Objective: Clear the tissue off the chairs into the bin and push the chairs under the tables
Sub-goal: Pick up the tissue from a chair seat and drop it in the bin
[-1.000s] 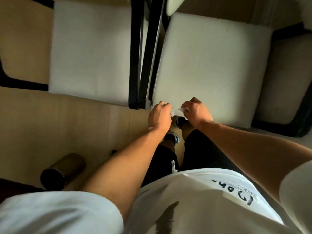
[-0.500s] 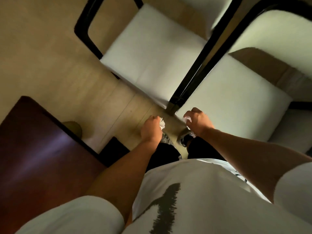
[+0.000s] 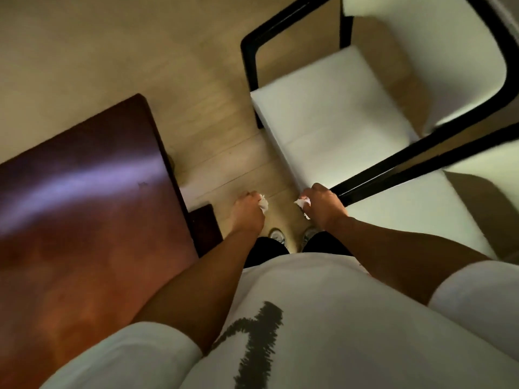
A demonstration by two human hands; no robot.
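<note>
My left hand (image 3: 248, 213) is closed around a crumpled white tissue (image 3: 263, 204), which sticks out by the thumb. My right hand (image 3: 323, 206) grips another scrap of white tissue (image 3: 302, 203). Both fists hang over the wooden floor, just in front of my shoes. A white-cushioned chair with a black frame (image 3: 331, 130) stands ahead on the right, its seat bare. A second white chair (image 3: 415, 217) sits beside it at the right edge, close to my right forearm. No bin is in view.
A dark reddish-brown table (image 3: 84, 214) fills the left side, its corner near my left forearm. A dark table base (image 3: 205, 228) shows below it. Pale wooden floor (image 3: 219, 153) runs between table and chairs.
My view has swung left: the chairs slid toward the right and the table now takes up much more of the left. Both fists stay closed on tissue and have drifted apart.
</note>
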